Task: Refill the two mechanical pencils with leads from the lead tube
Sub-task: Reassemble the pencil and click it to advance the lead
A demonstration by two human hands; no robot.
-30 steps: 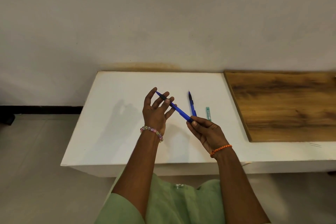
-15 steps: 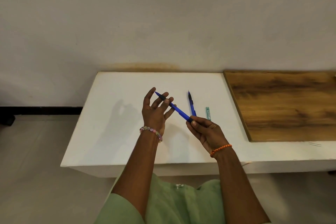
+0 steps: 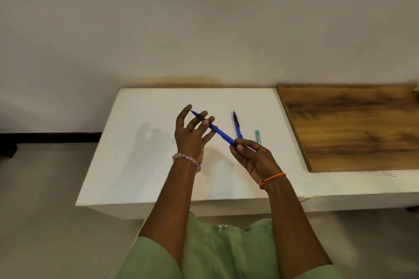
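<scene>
White table (image 3: 140, 142) against plain wall (image 3: 204, 18)

A low white bench (image 3: 140, 165) stands against a plain pale wall (image 3: 204, 18). A brown wooden board (image 3: 351, 129) lies on its right side. The floor (image 3: 40, 199) is grey. A dark strip (image 3: 49, 137) runs along the bottom of the wall. Soft shadows fall on the bench.

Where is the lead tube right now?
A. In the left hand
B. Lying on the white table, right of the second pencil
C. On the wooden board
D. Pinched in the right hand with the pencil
B: the green lead tube lies untouched on the white table, just right of the second pencil, while both hands hold the other pencil.
</scene>
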